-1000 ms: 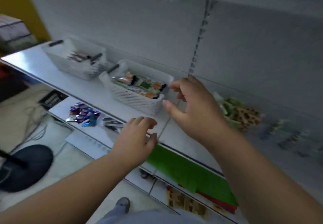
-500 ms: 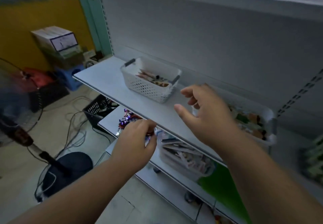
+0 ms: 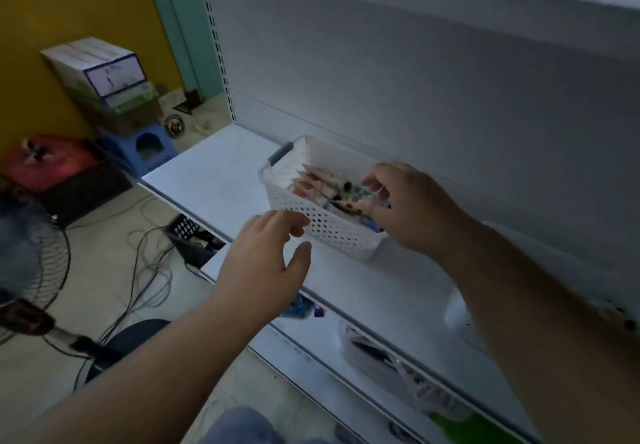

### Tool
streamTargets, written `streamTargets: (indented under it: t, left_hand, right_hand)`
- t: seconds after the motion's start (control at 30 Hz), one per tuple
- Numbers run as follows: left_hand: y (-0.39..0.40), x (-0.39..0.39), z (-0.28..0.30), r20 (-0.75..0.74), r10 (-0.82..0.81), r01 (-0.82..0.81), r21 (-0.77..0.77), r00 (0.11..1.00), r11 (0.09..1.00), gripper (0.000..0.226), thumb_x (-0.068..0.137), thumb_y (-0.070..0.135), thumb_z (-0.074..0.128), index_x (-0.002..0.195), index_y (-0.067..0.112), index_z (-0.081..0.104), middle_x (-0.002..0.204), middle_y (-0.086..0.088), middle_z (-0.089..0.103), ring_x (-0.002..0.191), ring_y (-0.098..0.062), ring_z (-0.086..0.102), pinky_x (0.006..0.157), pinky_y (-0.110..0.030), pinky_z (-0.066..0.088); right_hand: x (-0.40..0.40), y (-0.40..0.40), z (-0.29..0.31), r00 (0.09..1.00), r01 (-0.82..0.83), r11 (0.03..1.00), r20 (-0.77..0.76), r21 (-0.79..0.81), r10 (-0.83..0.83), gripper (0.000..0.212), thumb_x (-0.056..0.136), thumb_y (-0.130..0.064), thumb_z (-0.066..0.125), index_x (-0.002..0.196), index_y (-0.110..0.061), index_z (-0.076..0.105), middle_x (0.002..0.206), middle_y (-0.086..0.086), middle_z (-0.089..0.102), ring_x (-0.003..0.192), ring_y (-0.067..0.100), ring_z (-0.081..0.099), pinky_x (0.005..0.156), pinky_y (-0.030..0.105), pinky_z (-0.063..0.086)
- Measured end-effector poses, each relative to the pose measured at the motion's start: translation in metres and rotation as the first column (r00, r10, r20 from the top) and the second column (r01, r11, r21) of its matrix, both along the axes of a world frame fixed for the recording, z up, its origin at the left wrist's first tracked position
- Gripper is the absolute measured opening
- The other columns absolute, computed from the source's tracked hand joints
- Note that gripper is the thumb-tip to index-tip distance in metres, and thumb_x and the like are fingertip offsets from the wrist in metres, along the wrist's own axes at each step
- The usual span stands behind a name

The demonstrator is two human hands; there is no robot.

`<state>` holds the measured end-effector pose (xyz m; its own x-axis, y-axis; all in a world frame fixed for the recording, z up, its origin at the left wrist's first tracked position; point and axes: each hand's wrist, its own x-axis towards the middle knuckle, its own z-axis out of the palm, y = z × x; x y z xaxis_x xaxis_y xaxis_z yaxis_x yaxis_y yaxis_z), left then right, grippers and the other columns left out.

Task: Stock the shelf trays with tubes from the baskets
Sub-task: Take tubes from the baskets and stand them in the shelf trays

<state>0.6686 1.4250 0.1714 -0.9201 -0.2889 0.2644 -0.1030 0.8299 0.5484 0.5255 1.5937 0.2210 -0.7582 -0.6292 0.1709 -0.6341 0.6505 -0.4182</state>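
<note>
Here, from the head camera, we look down at a white metal shelf [image 3: 221, 180] with a smooth, flat top, backed by a plain grey panel. On it stands a white plastic basket [image 3: 311, 221], rectangular, its walls pierced with rows of small round holes, with a grey handle [image 3: 280, 153] at its far left end. Inside the basket lie flat tubes [image 3: 317, 185] in red, pink and pale prints, some with dark caps, packed side by side.

Our right hand [image 3: 412, 208] reaches into the right end of the basket and covers that end from view; its fingers curl down among the tubes, and thumb and fingertips appear to pinch one of them, though blur makes the grip hard to confirm. Our left hand [image 3: 263, 263] hovers just in front of the basket's near wall, fingers loosely spread and holding nothing.

Below, a lower shelf [image 3: 311, 350] carries a pale tray [image 3: 381, 357] with blurred packets, partly hidden by our right forearm, and small blue and purple items [image 3: 304, 306] peek out beneath the left hand. To the left, on the floor, we see a standing fan [image 3: 24, 263], loose cables [image 3: 145, 270], a black crate [image 3: 194, 239], a blue plastic stool [image 3: 145, 145] and stacked cardboard boxes [image 3: 100, 76] against a yellow wall.
</note>
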Motion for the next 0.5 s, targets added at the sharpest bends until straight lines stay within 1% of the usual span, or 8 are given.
streamTargets:
  t: [0.1,0.17,0.2,0.27,0.3,0.4,0.43,0.5]
  left_hand:
    - [-0.027,-0.025,0.003,-0.051,-0.055,0.056,0.012,0.997,0.998,0.028,0.09,0.031,0.057,0.117,0.027,0.056,0.102,0.017,0.057,0.097,-0.006,0.051,0.086,-0.026,0.044]
    - [-0.046,-0.045,0.004,-0.075,-0.127,0.127,-0.005,0.989,0.992,0.027,0.089,0.03,0.058,0.116,0.027,0.057,0.1,0.018,0.056,0.096,-0.006,0.052,0.083,-0.023,0.043]
    - [-0.056,-0.056,0.005,-0.087,-0.169,0.168,-0.019,0.982,0.986,0.027,0.089,0.03,0.059,0.115,0.027,0.058,0.098,0.019,0.054,0.094,-0.005,0.052,0.08,-0.02,0.041]
    - [-0.076,-0.077,0.009,-0.102,-0.255,0.254,-0.022,0.962,0.967,0.025,0.089,0.028,0.061,0.113,0.027,0.059,0.095,0.021,0.052,0.09,-0.002,0.051,0.076,-0.011,0.037]
    - [-0.085,-0.086,0.011,-0.107,-0.296,0.297,-0.01,0.949,0.955,0.024,0.089,0.027,0.061,0.112,0.027,0.059,0.095,0.022,0.052,0.089,-0.001,0.051,0.075,-0.009,0.037]
    - [-0.106,-0.116,0.013,-0.12,-0.419,0.422,0.001,0.9,0.907,0.022,0.088,0.024,0.061,0.109,0.026,0.059,0.095,0.018,0.057,0.088,-0.005,0.054,0.074,-0.017,0.044]
    - [-0.11,-0.127,0.013,-0.12,-0.452,0.456,0.004,0.884,0.89,0.021,0.088,0.023,0.061,0.109,0.026,0.06,0.094,0.017,0.058,0.087,-0.007,0.056,0.074,-0.02,0.046]
    - [-0.113,-0.143,0.013,-0.103,-0.511,0.515,0.011,0.853,0.857,0.02,0.089,0.022,0.06,0.108,0.026,0.061,0.095,0.015,0.061,0.087,-0.009,0.058,0.073,-0.024,0.048]
  right_hand:
    - [-0.033,-0.032,-0.015,0.998,0.013,0.983,0.058,0.185,-0.024,0.027,0.088,-0.029,0.064,0.112,-0.02,0.059,0.106,0.002,0.057,0.095,0.02,0.056,0.082,0.03,0.046]
    - [-0.053,-0.052,-0.032,0.995,0.011,0.922,0.088,0.388,-0.049,0.024,0.091,-0.028,0.057,0.114,-0.022,0.058,0.113,0.004,0.059,0.1,0.024,0.057,0.088,0.037,0.048]
    - [-0.061,-0.06,-0.04,0.993,-0.012,0.877,0.11,0.481,-0.047,0.02,0.091,-0.024,0.054,0.111,-0.021,0.057,0.113,0.005,0.06,0.097,0.025,0.057,0.085,0.038,0.049]
    - [-0.072,-0.072,-0.052,0.987,-0.04,0.783,0.146,0.621,-0.066,0.011,0.089,-0.011,0.048,0.095,-0.019,0.052,0.104,0.005,0.06,0.086,0.025,0.056,0.071,0.034,0.048]
    - [-0.076,-0.077,-0.056,0.986,-0.04,0.742,0.147,0.669,-0.08,0.014,0.087,-0.005,0.046,0.09,-0.018,0.048,0.099,0.004,0.057,0.082,0.024,0.054,0.065,0.032,0.043]
    - [-0.084,-0.085,-0.058,0.985,-0.01,0.675,0.123,0.737,-0.121,0.02,0.085,0.001,0.047,0.095,-0.014,0.056,0.096,0.004,0.057,0.08,0.024,0.055,0.059,0.03,0.039]
    - [-0.086,-0.085,-0.056,0.982,0.009,0.688,0.124,0.725,-0.144,0.02,0.085,0.0,0.048,0.096,-0.014,0.057,0.095,0.004,0.059,0.079,0.024,0.056,0.058,0.03,0.04]
    - [-0.08,-0.078,-0.043,0.967,0.137,0.782,0.088,0.608,-0.238,0.012,0.086,-0.007,0.051,0.092,-0.017,0.056,0.087,0.003,0.059,0.074,0.023,0.056,0.058,0.03,0.041]
